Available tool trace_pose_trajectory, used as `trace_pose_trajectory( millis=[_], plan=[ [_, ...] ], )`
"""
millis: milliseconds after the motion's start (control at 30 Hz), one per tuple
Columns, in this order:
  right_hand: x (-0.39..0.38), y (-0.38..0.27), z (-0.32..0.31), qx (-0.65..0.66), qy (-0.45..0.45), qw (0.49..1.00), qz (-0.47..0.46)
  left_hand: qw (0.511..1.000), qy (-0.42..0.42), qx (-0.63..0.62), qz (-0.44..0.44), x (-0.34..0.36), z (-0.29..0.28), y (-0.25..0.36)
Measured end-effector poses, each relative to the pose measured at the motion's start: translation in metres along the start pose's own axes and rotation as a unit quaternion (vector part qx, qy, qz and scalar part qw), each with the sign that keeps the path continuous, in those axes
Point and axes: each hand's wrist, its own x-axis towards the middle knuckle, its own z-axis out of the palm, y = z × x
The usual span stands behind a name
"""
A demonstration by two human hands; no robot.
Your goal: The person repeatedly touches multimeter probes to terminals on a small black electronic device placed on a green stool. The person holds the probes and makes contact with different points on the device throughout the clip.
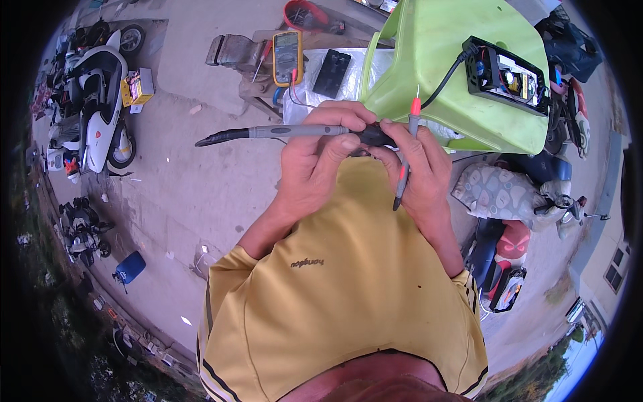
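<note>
My left hand (311,151) is closed around a grey test probe (295,130) with a black end, which lies level and points left. Between both hands sits a black plug (377,135), pinched by my right hand (423,157) against the probe's inner end. A second test probe (406,157), grey with a red collar, stands nearly upright between my right fingers, its thin tip upward. Beyond the hands, a yellow multimeter (288,59) has a red lead plugged in. An opened black case (507,77) with exposed electronics rests on a green plastic chair (435,40); its black cable (442,87) runs toward my right hand.
A black flat panel (331,74) lies on a silvery sheet (301,104) beside a rusty vise (234,52). Behind stands a red bowl (305,15). Scooters (100,100) are parked at left, others at right. A blue container (130,267) is on the ground.
</note>
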Motion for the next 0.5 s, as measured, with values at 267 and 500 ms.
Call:
trace_pose_trajectory(
  millis=[267, 500],
  plan=[
    [0.000, 0.000, 0.009, 0.081, 0.016, 0.997, 0.005, 0.998, 0.026, 0.002, 0.054, -0.008, -0.003, 0.006],
    [-0.004, 0.003, 0.005, 0.088, 0.019, 0.994, 0.060, 0.995, 0.067, -0.058, 0.038, -0.006, -0.012, 0.019]
  ],
)
